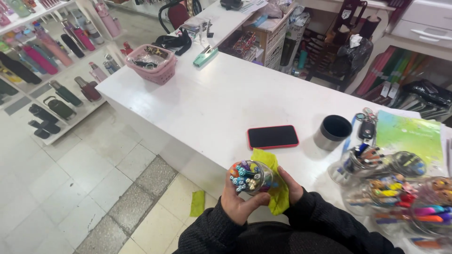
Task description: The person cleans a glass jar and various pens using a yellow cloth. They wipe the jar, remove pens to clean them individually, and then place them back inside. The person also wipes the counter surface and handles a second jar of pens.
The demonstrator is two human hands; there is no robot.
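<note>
The left hand (238, 200) is wrapped around a clear round glass jar (252, 178) of colourful decorated pens, held over the floor off the white counter's (212, 99) edge; smooth glass could slip and shatter. The right hand (292, 186) presses a soft yellow-green cloth (278, 188) against the jar's side, fingers closed on it.

Stationery shop: white display shelves of coloured flasks (52, 61) left of hand, clear pen-filled jars (391, 188) right on long white table (221, 99).
</note>
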